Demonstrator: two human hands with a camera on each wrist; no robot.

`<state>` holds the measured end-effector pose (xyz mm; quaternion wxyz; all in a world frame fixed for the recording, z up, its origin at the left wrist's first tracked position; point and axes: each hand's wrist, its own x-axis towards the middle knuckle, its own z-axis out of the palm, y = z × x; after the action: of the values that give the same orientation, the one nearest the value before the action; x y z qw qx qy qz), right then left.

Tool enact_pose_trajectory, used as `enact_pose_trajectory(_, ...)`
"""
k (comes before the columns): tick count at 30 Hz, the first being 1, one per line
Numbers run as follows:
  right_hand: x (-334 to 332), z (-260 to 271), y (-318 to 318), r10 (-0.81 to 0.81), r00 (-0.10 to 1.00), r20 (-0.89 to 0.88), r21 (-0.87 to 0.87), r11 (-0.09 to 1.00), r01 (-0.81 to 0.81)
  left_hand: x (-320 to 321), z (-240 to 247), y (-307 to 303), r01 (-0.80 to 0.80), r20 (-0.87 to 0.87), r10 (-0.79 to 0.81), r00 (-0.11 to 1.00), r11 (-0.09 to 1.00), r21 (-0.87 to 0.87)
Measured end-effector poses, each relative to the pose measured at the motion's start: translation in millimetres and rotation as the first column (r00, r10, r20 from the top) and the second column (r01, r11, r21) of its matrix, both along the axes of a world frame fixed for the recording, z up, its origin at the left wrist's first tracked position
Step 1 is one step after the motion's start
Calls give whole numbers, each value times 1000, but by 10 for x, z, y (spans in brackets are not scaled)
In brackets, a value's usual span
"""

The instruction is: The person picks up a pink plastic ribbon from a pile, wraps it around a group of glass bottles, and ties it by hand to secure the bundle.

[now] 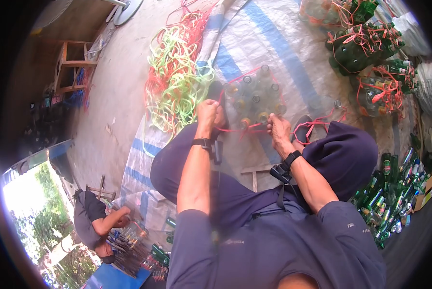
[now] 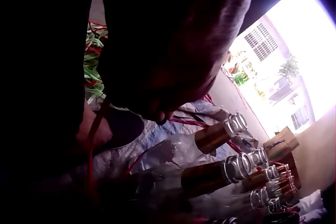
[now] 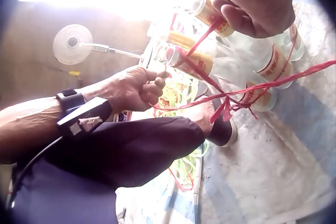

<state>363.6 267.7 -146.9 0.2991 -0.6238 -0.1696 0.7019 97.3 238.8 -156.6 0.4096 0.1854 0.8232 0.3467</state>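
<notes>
Between the person's feet a bundle of clear glass bottles (image 1: 257, 98) stands upright on a striped sheet, with gold labels on the necks. Red plastic string (image 3: 210, 97) runs round the bottles and is knotted at their near side. My left hand (image 1: 208, 115), curled into a fist left of the bundle, grips one length of this string, pulled taut. At the bundle's near right edge my right hand (image 1: 279, 130) pinches another strand, which crosses a bottle neck (image 3: 197, 62). In the left wrist view the left hand (image 2: 168, 61) is mostly in shadow, above the bottle necks (image 2: 239, 167).
A heap of green and red string (image 1: 180, 72) lies to the left. Tied bottle bundles (image 1: 365, 45) stand at the back right, loose green bottles (image 1: 389, 197) at the lower right. Another person (image 1: 93, 219) bends over at the lower left. A fan (image 3: 73, 44) stands behind.
</notes>
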Motion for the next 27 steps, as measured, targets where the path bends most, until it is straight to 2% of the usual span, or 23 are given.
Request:
enact_pose_trajectory(2,9,-47,-15,1,1000,5,25,1000,-2,229,81,-102,-27,-60,30,998,998,50)
enact_pose_trajectory(4,21,-43,-26,48,999,18,47,998,-49,231,-488,-286,-92,90,72,993,966,242)
enact_pose_trajectory(6,30,-24,-46,60,998,23,53,997,-62,388,-660,-441,81,-309,-7,951,970,228)
enact_pose_trajectory(8,38,-23,-60,74,997,27,59,995,-76,718,-327,-509,-43,-168,69,983,987,154)
enact_pose_trajectory(9,38,-32,-59,52,999,10,25,998,-52,861,-173,-549,-161,28,159,987,975,154)
enact_pose_trajectory(10,39,-24,-69,29,1000,-7,-11,1000,-30,997,-154,-616,-188,-9,191,982,973,133)
enact_pose_trajectory(12,54,22,-103,20,999,-48,-23,1000,-21,1309,288,-690,-321,176,304,936,943,82)
enact_pose_trajectory(13,65,33,-115,3,996,-84,-39,999,-6,1414,250,-772,-325,175,306,936,942,89)
enact_pose_trajectory(15,67,12,-176,-9,994,-107,-67,998,2,1583,221,-892,-480,351,430,832,875,66)
enact_pose_trajectory(16,69,-15,-214,-26,991,-128,-100,995,13,1627,230,-925,-482,351,430,832,873,71)
enact_pose_trajectory(17,76,-37,-254,-23,991,-129,-94,995,11,1661,240,-949,-484,424,425,800,875,36)
enact_pose_trajectory(19,73,6,-321,165,969,-183,-106,977,-186,1740,233,-981,-483,494,415,764,876,11)
enact_pose_trajectory(20,67,24,-356,166,969,-185,-98,977,-187,1790,226,-990,-497,556,418,718,867,-10)
enact_pose_trajectory(21,40,92,-392,369,919,-140,5,928,-372,1836,240,-999,-510,615,419,668,860,-32)
enact_pose_trajectory(22,9,153,-412,552,831,-73,95,833,-545,1881,254,-1023,-509,615,415,671,860,-26)
enact_pose_trajectory(23,-3,212,-402,689,720,80,178,701,-691,1924,266,-1054,-491,631,403,662,870,-41)
enact_pose_trajectory(24,-48,211,-421,689,720,80,182,701,-690,1968,258,-1092,-472,648,393,653,880,-58)
enact_pose_trajectory(26,-119,204,-465,608,782,-135,231,787,-572,2007,227,-1144,-459,656,370,658,888,-40)
enact_pose_trajectory(27,-124,180,-462,608,782,-136,231,787,-571,2019,203,-1160,-465,665,372,647,884,-42)
